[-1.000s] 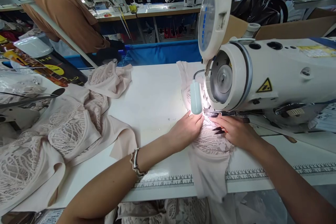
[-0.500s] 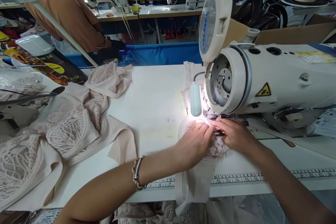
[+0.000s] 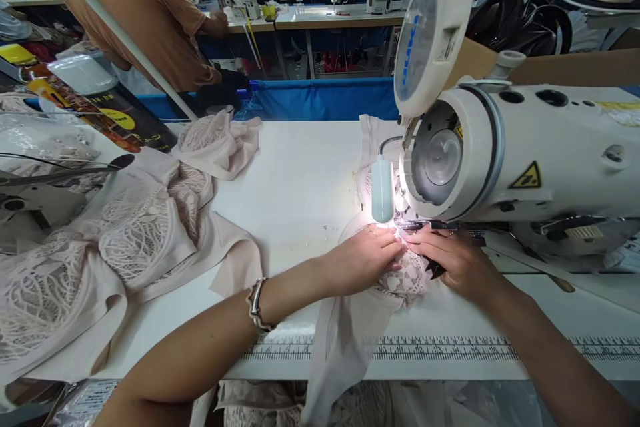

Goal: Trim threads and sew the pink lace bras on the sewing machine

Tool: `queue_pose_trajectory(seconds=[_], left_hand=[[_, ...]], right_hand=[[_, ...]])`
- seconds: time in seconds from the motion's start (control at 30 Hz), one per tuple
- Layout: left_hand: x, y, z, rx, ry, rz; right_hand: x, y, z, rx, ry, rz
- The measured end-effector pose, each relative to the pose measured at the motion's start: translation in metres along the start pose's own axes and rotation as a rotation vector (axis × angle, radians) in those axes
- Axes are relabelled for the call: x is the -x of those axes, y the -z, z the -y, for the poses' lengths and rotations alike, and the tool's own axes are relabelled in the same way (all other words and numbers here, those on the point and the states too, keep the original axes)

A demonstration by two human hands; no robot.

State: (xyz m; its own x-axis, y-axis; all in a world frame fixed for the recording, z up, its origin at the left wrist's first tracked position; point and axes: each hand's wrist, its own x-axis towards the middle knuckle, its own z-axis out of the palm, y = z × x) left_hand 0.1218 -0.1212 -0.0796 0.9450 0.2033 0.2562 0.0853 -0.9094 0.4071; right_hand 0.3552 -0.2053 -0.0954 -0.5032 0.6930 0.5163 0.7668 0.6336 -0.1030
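Observation:
Beside the needle area of a white sewing machine [image 3: 565, 147], a pale pink lace bra piece [image 3: 403, 278] lies under both hands. My left hand [image 3: 363, 257] bears on its left side, fingers bent together on the lace by the lit needle area. My right hand [image 3: 450, 260] is on the right side, fingertips on the lace. Tucked under its fingers is a small dark pointed tool [image 3: 434, 269], probably thread snips, mostly hidden. A plain fabric band [image 3: 333, 347] hangs from the piece over the table's front edge. The needle itself is hidden.
More pale lace bra pieces [image 3: 145, 240] are heaped at left, near a dark spray can [image 3: 135, 113]. A small lamp [image 3: 383, 190] hangs by the needle area. A printed ruler [image 3: 450, 349] runs along the front edge. A person in a brown shirt [image 3: 145, 20] sits beyond.
The parts inside the machine's open round end, distinct before, are now blurred. The lace piece has turned slightly and its hanging band has swung left. Both hands stay on it; the view has shifted slightly.

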Motion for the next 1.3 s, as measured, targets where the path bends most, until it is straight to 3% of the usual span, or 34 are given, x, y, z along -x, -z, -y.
queue_pose_trajectory(seconds=[0.1, 0.3, 0.43, 0.6, 0.73, 0.9, 1.1, 1.3], left_hand=[[0.001, 0.008, 0.010, 0.036, -0.019, 0.040], [0.001, 0.014, 0.021, 0.030, 0.072, 0.085], [-0.002, 0.016, 0.021, -0.046, 0.077, 0.085], [-0.002, 0.016, 0.019, -0.228, 0.071, 0.032], [0.000, 0.017, 0.018, -0.359, -0.035, -0.004], [0.002, 0.016, 0.017, -0.330, -0.139, 0.010], [0.000, 0.012, 0.014, -0.321, -0.080, -0.015], [0.001, 0.011, 0.013, -0.369, 0.017, 0.010]], right_hand=[[-0.002, 0.002, -0.001, 0.036, 0.013, 0.016], [0.002, -0.001, -0.001, -0.011, -0.087, 0.114], [0.005, -0.003, -0.001, -0.016, -0.039, 0.026], [0.006, -0.004, -0.003, 0.002, -0.064, 0.084], [0.006, -0.006, -0.005, -0.022, -0.069, 0.092], [0.000, -0.001, 0.002, -0.078, -0.045, 0.058], [-0.009, 0.003, 0.010, -0.142, -0.053, -0.006], [-0.003, 0.002, 0.005, -0.036, -0.077, 0.060]])
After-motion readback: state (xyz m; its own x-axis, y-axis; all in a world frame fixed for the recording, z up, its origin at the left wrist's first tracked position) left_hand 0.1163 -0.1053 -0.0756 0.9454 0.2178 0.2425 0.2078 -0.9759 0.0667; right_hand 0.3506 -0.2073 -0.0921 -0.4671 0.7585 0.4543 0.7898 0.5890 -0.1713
